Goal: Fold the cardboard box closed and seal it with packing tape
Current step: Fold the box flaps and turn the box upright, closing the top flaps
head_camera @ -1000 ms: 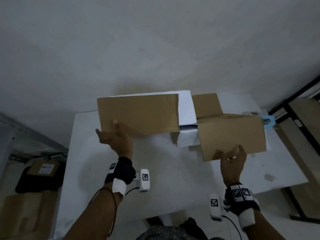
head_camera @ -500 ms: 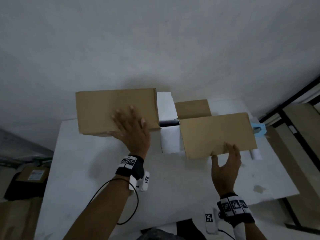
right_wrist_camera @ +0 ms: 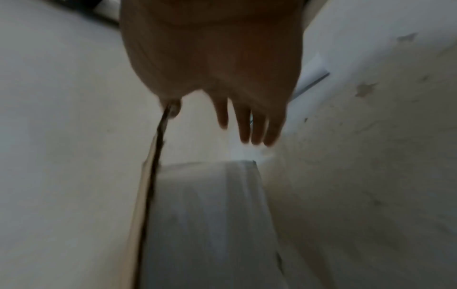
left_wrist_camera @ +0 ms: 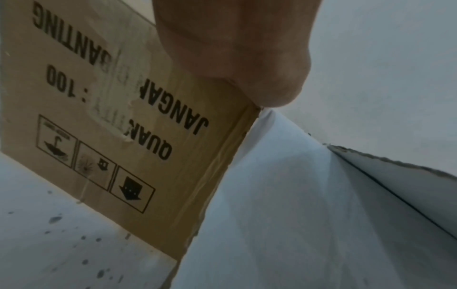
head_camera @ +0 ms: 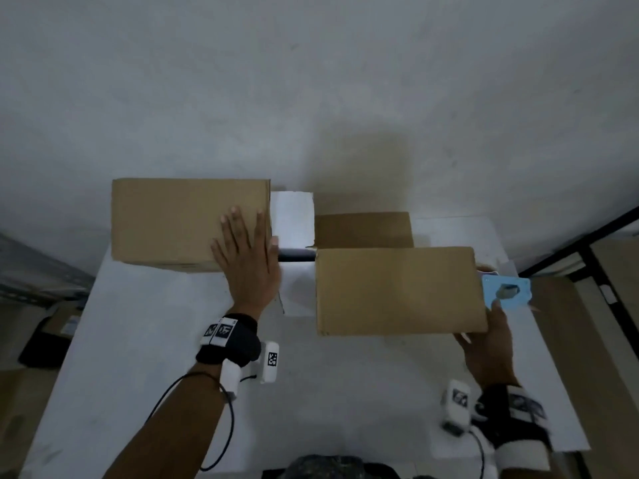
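Note:
The cardboard box [head_camera: 193, 264] stands on a white table [head_camera: 145, 357]. My left hand [head_camera: 245, 257] lies flat, fingers straight, on the left brown flap [head_camera: 173, 219], pressing it down. In the left wrist view the heel of that hand [left_wrist_camera: 237, 58] sits at the top edge of the printed box side [left_wrist_camera: 118, 127]. The right brown flap [head_camera: 397, 292] lies nearly level. My right hand [head_camera: 491, 337] is at its near right corner, thumb at the edge and fingers [right_wrist_camera: 249, 125] straight on the other side. A blue tape dispenser [head_camera: 506, 292] lies just right of that flap.
A far brown flap [head_camera: 363, 229] and a white flap [head_camera: 292, 216] show between the two side flaps, with a dark gap [head_camera: 297, 254]. A grey wall rises behind the table. Dark frames [head_camera: 587, 243] and cardboard stand right; boxes [head_camera: 52, 326] lie on the floor left.
Both side flaps have come down from tilted to nearly level. My left hand moved from under the left flap onto its top. My right hand slid from the near edge to the right corner.

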